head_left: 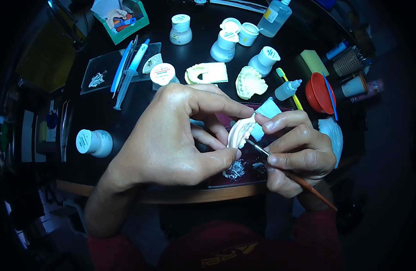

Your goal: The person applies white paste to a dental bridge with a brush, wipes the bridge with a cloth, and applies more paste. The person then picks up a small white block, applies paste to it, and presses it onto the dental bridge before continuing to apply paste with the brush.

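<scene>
Brace your left hand (176, 131), which pinches the dental model (235, 133) above the dark mat (250, 180), against your right hand (303, 153), which grips the slim brush-like tool (303, 183), so its tip meets the teeth lightly.

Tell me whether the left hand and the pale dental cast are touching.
Touching. The head view shows the left hand holding the dental cast, with its index finger against the upper end and its thumb against the lower.
</scene>
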The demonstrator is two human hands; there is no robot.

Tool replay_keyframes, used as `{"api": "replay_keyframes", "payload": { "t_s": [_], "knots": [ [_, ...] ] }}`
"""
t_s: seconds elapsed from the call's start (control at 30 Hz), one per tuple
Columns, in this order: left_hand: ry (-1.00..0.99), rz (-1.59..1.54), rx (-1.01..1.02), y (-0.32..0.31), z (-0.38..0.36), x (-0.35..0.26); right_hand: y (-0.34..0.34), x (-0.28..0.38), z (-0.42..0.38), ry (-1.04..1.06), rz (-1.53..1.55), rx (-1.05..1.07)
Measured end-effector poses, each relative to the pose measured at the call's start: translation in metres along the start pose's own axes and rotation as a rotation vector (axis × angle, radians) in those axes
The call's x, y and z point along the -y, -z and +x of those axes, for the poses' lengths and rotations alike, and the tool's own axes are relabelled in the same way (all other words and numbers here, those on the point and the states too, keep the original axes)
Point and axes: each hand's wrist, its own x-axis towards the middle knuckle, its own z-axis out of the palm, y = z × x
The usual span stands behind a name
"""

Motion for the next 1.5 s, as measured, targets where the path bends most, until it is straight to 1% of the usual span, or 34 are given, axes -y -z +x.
{"api": "replay_keyframes", "payload": {
  "t_s": [0.57,0.67,0.97,1.07,1.5],
  "knots": [
    [0.007,0.012,0.002,-0.0001,0.0001,-0.0006,-0.0007,0.0005,-0.0009,-0.011,-0.001,-0.006],
    [0.007,0.01,0.004,0.0002,-0.0001,-0.0009,0.0028,0.0011,-0.0013,-0.031,-0.02,0.057],
    [-0.004,0.038,0.007,0.0009,-0.0004,-0.0007,0.0023,0.0023,-0.0006,-0.025,0.006,0.066],
    [-0.003,0.027,0.006,0.0008,-0.0004,-0.001,-0.001,0.0019,-0.0018,-0.021,0.032,0.007],
    [-0.018,0.027,0.009,0.0008,0.0002,0.0008,-0.001,0.0018,-0.0012,-0.016,0.048,0.024]
  ]
}}
